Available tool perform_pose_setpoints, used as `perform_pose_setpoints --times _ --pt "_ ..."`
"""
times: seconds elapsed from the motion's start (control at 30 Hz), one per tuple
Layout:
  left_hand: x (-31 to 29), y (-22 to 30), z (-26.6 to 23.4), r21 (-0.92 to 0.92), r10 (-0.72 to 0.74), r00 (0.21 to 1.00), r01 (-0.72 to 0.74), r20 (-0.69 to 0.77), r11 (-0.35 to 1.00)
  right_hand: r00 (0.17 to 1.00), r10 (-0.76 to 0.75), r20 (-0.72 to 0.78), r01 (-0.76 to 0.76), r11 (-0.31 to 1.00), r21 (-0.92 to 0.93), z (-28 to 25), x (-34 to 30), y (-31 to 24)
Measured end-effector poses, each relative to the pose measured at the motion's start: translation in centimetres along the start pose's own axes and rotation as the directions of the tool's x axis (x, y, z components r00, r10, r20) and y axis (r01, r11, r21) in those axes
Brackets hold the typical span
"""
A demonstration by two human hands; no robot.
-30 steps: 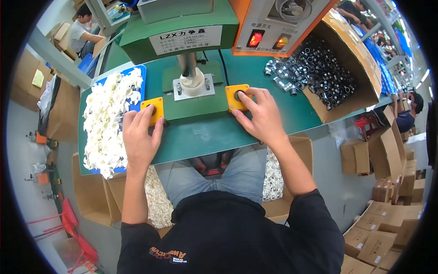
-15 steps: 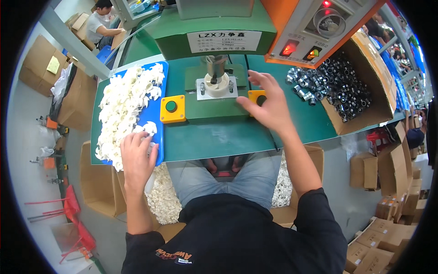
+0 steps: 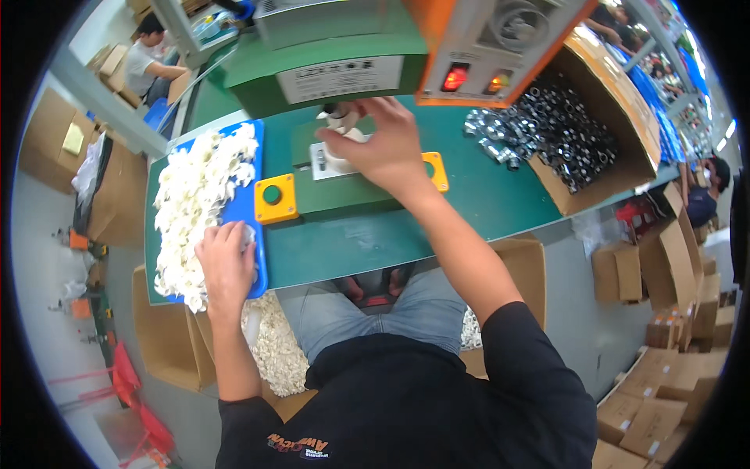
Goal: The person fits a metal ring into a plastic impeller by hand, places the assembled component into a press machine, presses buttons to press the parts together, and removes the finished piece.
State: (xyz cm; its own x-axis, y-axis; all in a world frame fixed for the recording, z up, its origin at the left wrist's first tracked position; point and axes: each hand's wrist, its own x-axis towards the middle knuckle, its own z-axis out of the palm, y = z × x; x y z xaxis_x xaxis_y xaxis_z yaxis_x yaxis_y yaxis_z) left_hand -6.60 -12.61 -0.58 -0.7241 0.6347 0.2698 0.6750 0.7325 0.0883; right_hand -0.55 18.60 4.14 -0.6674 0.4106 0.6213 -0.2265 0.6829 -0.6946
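My right hand (image 3: 380, 148) reaches into the green press (image 3: 336, 74), thumb and fingers closed round a white plastic part (image 3: 353, 136) at the metal fixture plate (image 3: 320, 162). The hand covers much of that part and of the fixture. At the near right corner of the blue tray (image 3: 241, 205), my left hand (image 3: 226, 262) has its fingers curled over a small white plastic piece (image 3: 248, 234), which shows only in part. A heap of curved white plastic pieces (image 3: 191, 203) fills most of the tray.
A yellow box with a green button (image 3: 275, 199) stands left of the fixture; a second yellow button box (image 3: 437, 170) is right of it. Shiny metal fittings (image 3: 562, 129) spill from a tipped carton (image 3: 576, 199). An orange control box (image 3: 469, 55) overhangs the bench. Another person (image 3: 152, 66) sits far left.
My right hand has moved left and away from me, from beside the right button to the fixture, and closed on the white part. My left hand stays at the tray, its fingers more curled.
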Motion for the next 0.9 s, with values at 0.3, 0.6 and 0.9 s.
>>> perform_pose_setpoints --times 0.3,0.6,0.9 --pt "0.6 -1.7 0.3 -0.298 -0.153 0.977 0.103 -0.149 0.949 0.893 0.162 0.420 0.068 0.874 -0.481 -16.3 -8.3 -1.4" --pt "3.2 2.2 -0.4 -0.673 -0.276 0.944 0.087 -0.180 0.734 0.919 0.392 -0.041 -0.306 0.646 -0.699 -23.8 -11.9 8.9" --pt "2.0 4.3 0.3 -0.787 -0.266 0.956 0.068 -0.124 0.613 0.939 0.249 -0.238 -0.343 0.599 -0.724 -20.9 -11.1 14.5"
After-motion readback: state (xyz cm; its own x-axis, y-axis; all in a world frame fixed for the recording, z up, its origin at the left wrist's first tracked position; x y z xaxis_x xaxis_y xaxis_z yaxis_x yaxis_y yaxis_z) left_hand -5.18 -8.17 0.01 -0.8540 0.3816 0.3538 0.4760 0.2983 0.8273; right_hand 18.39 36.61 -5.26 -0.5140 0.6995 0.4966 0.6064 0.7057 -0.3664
